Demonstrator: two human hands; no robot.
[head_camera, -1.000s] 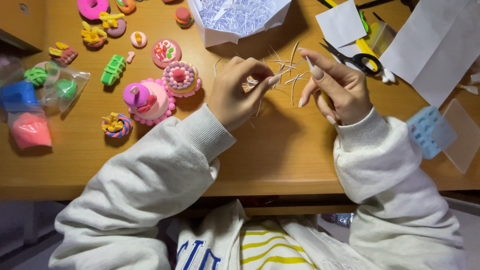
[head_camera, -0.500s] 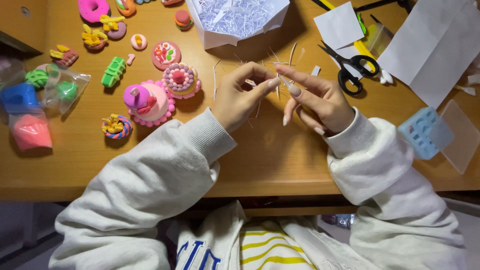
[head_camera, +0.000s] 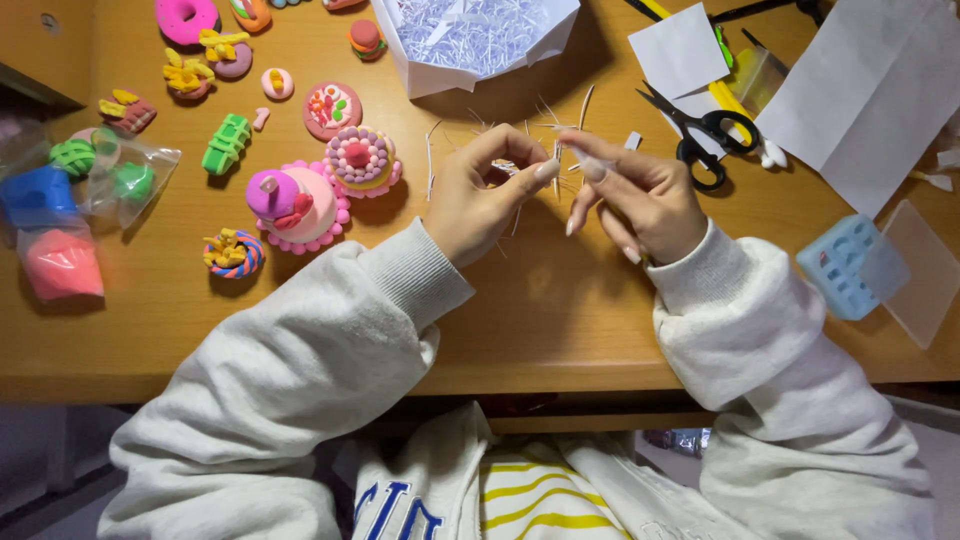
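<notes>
White paper strip (head_camera: 560, 150) is pinched in the grip of both left hand (head_camera: 478, 200) and right hand (head_camera: 640, 200) above the wooden table (head_camera: 520, 310).

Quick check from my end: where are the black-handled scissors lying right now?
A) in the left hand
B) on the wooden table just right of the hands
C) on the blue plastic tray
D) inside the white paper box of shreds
B: the black-handled scissors lie on the wooden table, just beyond the right hand.

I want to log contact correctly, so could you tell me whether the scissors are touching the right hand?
Apart. The head view shows bare wooden table between the scissors and the right hand.
</notes>
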